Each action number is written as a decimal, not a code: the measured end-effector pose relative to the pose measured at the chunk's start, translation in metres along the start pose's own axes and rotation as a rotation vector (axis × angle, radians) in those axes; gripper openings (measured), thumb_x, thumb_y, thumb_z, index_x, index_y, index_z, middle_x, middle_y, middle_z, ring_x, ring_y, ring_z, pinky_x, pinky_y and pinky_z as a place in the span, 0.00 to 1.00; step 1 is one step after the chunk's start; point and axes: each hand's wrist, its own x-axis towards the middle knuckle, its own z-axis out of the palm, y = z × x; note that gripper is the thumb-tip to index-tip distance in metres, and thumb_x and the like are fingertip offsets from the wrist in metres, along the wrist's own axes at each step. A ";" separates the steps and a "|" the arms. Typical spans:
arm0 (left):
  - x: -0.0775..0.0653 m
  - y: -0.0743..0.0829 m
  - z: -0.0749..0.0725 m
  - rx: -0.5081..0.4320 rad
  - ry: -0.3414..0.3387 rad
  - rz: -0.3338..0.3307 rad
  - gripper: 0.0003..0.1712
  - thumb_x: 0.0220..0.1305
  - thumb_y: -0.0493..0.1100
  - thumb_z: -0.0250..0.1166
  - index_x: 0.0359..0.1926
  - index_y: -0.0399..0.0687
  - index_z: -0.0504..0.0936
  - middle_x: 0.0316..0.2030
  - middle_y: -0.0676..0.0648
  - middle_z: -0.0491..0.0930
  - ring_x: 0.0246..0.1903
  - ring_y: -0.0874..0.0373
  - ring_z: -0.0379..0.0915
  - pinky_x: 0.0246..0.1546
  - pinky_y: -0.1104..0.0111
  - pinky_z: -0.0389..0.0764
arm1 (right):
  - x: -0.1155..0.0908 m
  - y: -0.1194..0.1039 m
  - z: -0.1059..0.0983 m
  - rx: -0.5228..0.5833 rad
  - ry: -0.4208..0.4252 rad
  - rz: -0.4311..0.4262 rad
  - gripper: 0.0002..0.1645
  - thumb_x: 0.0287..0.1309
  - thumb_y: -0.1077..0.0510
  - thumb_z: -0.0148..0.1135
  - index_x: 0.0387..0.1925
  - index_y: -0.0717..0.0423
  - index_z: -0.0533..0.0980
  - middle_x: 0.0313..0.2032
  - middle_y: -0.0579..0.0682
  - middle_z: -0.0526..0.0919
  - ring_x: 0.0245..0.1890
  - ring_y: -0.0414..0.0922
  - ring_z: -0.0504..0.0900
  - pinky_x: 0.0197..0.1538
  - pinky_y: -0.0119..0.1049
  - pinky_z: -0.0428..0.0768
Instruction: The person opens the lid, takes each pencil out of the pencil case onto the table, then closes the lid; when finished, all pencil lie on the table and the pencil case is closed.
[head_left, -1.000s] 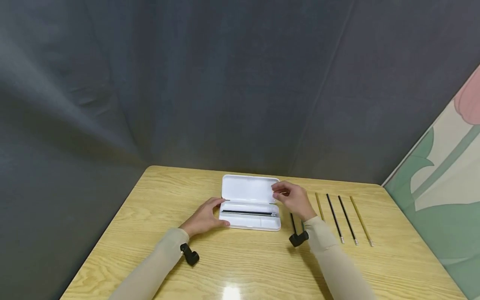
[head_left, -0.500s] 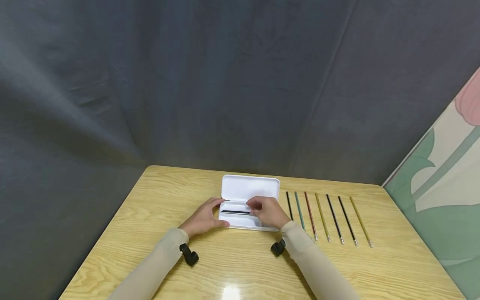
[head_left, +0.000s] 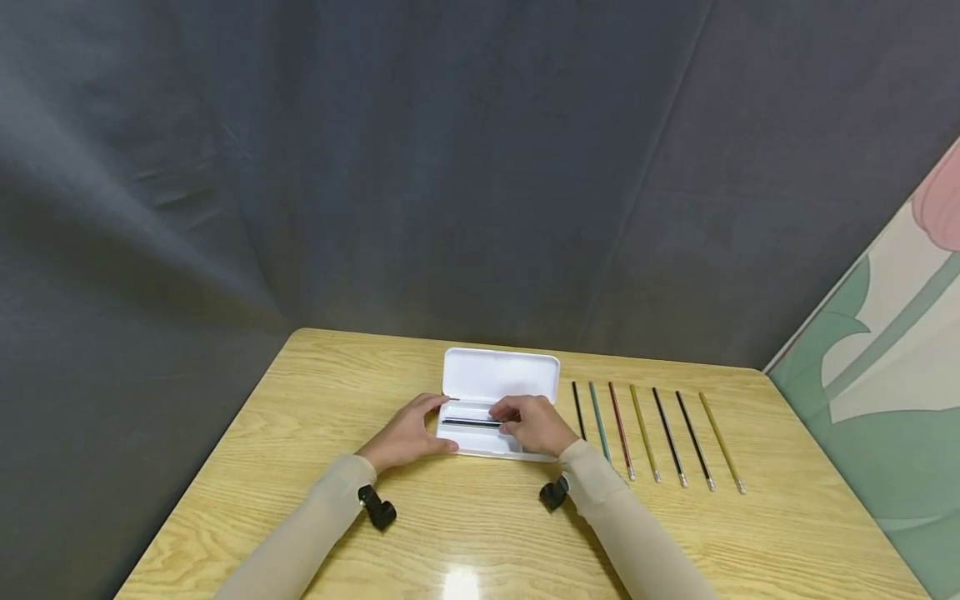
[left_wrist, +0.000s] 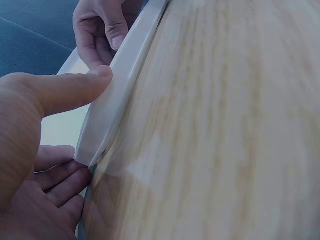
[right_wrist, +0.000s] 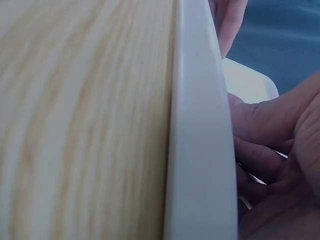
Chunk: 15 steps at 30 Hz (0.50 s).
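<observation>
White case (head_left: 480,375), left fingers (left_wrist: 70,186) gripping its end, right fingers (right_wrist: 262,159) at black pencils (head_left: 471,423) inside, hold unclear

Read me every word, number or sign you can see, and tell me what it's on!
There are none I can read.
The white pencil case: no lettering on the parts that show.
The pencils: too small to tell if anything is printed on them.
The black wrist cameras: too small to tell.
</observation>
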 end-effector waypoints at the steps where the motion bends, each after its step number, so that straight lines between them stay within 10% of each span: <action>1: 0.000 -0.001 0.000 0.001 0.001 -0.002 0.52 0.50 0.60 0.80 0.73 0.53 0.69 0.71 0.49 0.69 0.73 0.48 0.63 0.74 0.49 0.66 | 0.000 0.000 0.000 0.000 -0.006 0.000 0.12 0.59 0.66 0.69 0.41 0.48 0.86 0.40 0.45 0.90 0.41 0.39 0.86 0.48 0.40 0.85; 15: 0.000 -0.001 0.000 0.012 0.002 0.015 0.53 0.50 0.61 0.79 0.73 0.51 0.68 0.71 0.49 0.69 0.73 0.48 0.64 0.73 0.50 0.67 | -0.001 -0.003 0.000 -0.012 0.015 -0.036 0.12 0.58 0.68 0.69 0.40 0.50 0.87 0.38 0.46 0.89 0.37 0.37 0.83 0.43 0.32 0.82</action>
